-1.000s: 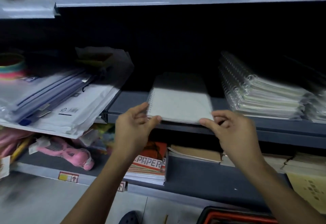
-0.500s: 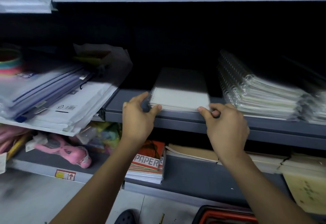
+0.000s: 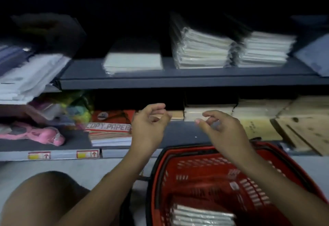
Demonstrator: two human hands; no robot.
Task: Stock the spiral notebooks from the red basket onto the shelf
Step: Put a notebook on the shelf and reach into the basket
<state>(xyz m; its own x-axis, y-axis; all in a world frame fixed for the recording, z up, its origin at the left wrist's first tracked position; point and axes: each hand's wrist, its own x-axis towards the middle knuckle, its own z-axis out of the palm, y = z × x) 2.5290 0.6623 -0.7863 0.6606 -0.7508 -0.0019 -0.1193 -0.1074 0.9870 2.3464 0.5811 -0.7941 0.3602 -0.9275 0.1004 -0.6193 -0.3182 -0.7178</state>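
A white spiral notebook [image 3: 133, 61] lies flat on the grey shelf [image 3: 178, 81], left of two taller stacks of wrapped spiral notebooks [image 3: 201, 51]. My left hand [image 3: 148, 124] and my right hand [image 3: 222, 129] hover below that shelf, in front of the lower shelf, fingers loosely curled and holding nothing. The red basket [image 3: 204, 172] stands on the floor at the lower right, under my right forearm. Several wrapped notebooks [image 3: 201, 216] lie in its bottom.
White envelopes and plastic folders [image 3: 26, 76] overhang the shelf's left end. On the lower shelf lie a copy paper pad [image 3: 110, 131], a pink item [image 3: 35, 135] and brown paper stacks [image 3: 267, 115]. My knee [image 3: 44, 199] fills the lower left.
Both hands have let go of the white notebook, which now lies on the shelf, and have dropped back toward the basket. The view has tilted down, so the basket shows.
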